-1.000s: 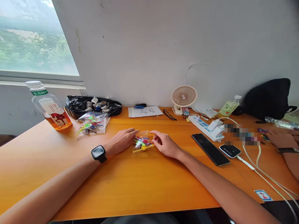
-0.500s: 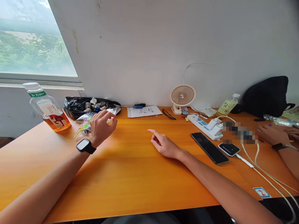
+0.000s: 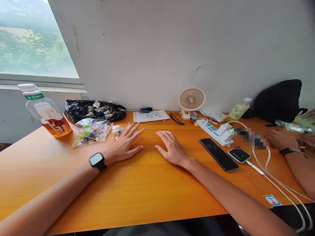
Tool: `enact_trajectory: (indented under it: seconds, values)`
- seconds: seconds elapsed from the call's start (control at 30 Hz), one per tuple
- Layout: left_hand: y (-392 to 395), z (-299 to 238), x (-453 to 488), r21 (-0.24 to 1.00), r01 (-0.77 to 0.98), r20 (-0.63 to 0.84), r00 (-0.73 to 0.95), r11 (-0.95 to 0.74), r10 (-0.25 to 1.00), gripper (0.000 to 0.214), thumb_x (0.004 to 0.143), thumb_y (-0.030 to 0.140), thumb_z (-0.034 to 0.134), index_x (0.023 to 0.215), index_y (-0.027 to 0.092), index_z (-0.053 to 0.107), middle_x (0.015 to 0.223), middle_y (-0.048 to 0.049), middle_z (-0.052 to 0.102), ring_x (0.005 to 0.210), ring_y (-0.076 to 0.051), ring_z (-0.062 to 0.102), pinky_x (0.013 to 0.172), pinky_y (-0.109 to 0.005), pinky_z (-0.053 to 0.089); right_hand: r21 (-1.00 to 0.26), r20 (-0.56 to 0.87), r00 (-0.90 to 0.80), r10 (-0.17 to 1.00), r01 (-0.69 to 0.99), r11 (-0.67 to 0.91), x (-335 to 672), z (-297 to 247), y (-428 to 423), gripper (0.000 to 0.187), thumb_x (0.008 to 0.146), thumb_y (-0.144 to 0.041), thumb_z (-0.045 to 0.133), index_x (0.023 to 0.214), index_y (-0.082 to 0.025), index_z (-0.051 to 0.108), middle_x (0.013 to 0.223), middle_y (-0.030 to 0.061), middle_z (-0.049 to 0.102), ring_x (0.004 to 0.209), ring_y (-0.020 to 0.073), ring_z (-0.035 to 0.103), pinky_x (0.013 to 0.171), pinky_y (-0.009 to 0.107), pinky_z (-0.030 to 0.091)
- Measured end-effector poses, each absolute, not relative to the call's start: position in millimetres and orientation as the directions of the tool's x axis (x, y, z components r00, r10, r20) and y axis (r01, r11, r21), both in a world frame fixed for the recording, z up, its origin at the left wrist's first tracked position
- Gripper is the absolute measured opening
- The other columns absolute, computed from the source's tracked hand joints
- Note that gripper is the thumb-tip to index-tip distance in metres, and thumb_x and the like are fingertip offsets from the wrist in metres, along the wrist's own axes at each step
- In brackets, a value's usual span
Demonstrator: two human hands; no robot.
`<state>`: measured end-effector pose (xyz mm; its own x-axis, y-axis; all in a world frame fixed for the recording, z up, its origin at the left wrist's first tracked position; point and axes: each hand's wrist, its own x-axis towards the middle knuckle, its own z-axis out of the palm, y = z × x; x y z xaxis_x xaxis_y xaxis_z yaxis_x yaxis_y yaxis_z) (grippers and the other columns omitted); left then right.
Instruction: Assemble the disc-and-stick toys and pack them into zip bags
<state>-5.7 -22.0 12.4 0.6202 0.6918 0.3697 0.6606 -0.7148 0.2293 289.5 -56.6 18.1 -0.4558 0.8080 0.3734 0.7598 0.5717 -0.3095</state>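
My left hand (image 3: 124,144), with a black watch (image 3: 96,159) on its wrist, is spread palm down at the middle of the wooden table (image 3: 137,193). It holds nothing. Just behind its fingers lies a small clear plastic bag (image 3: 117,130) with small parts in it, partly hidden by the hand. A larger clear bag (image 3: 92,132) of colourful small parts rests to its left. My right hand (image 3: 173,149) is a short way to the right, fingers stretched out and nothing in them. The two hands are apart.
A tea bottle (image 3: 52,119) stands at left, before a black plastic bag (image 3: 73,109). Along the wall are a screwdriver (image 3: 145,110), a white packet (image 3: 155,115), glasses (image 3: 176,119) and a fan (image 3: 192,99). Rightward lie a power strip (image 3: 209,129), a phone (image 3: 218,154) and another person's hand (image 3: 283,139).
My left hand has moved right and down from the plastic bags, its curled fingers now spread, uncovering the bags. My right hand has gone from pointing to fingers stretched out.
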Motion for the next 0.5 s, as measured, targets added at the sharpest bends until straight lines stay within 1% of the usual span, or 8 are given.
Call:
enact_trajectory:
  seconds: [0.03,0.1,0.17,0.27,0.4,0.5]
  values:
    - [-23,12,-5,0.239,0.657,0.314,0.644,-0.715,0.697,0.076,0.104,0.06,0.055,0.17,0.035,0.027,0.179,-0.0078,0.015,0.164,-0.041,0.011,0.13,-0.062,0.022,-0.299,0.311,-0.443,0.841,0.794,0.529,290,16,-56,0.068,0.106,-0.053,0.05,0.167,-0.026,0.036,0.169,0.0128,0.04,0.157,0.0349,0.031,0.128,0.057,0.027]
    - [-23,10,-4,0.251,0.649,0.199,0.691,-0.718,0.695,0.073,0.105,0.065,0.051,0.169,0.039,0.029,0.178,-0.0071,0.019,0.164,-0.041,0.014,0.13,-0.063,0.019,-0.283,0.141,-0.444,0.885,0.839,0.465,292,12,-54,0.077,0.105,-0.066,0.042,0.17,-0.026,0.03,0.177,0.0101,0.026,0.164,0.0356,0.018,0.131,0.06,0.015]
    - [-22,8,-2,0.245,0.665,0.128,0.699,-0.706,0.703,0.07,0.105,0.068,0.046,0.168,0.04,0.031,0.177,-0.0076,0.021,0.164,-0.04,0.016,0.13,-0.064,0.015,-0.276,0.017,-0.456,0.89,0.853,0.443,293,9,-53,0.081,0.105,-0.072,0.033,0.171,-0.026,0.027,0.178,0.0082,0.018,0.165,0.0342,0.013,0.133,0.059,0.007]
    - [-19,4,-2,0.228,0.73,0.136,0.632,-0.645,0.763,0.07,0.104,0.072,0.043,0.167,0.042,0.034,0.178,-0.008,0.02,0.163,-0.043,0.015,0.129,-0.068,0.01,-0.269,-0.017,-0.458,0.889,0.858,0.437,293,8,-53,0.083,0.105,-0.074,0.027,0.172,-0.025,0.025,0.179,0.0074,0.013,0.166,0.032,0.01,0.133,0.056,0.003]
    - [-8,0,-11,0.21,0.799,0.153,0.542,-0.563,0.826,0.065,0.105,0.072,0.04,0.165,0.045,0.036,0.176,-0.0085,0.028,0.163,-0.045,0.017,0.125,-0.076,0.006,-0.273,-0.022,-0.458,0.889,0.858,0.435,294,11,-51,0.084,0.104,-0.076,0.027,0.171,-0.026,0.026,0.178,0.0071,0.014,0.166,0.0314,0.011,0.133,0.055,0.005]
    - [-1,-1,-17,0.163,0.825,0.23,0.502,-0.542,0.834,0.065,0.105,0.071,0.042,0.162,0.041,0.044,0.174,-0.011,0.032,0.161,-0.048,0.019,0.123,-0.079,0.005,-0.282,-0.027,-0.465,0.885,0.853,0.44,295,13,-50,0.083,0.104,-0.077,0.028,0.171,-0.028,0.026,0.179,0.0062,0.015,0.166,0.0311,0.011,0.133,0.055,0.006]
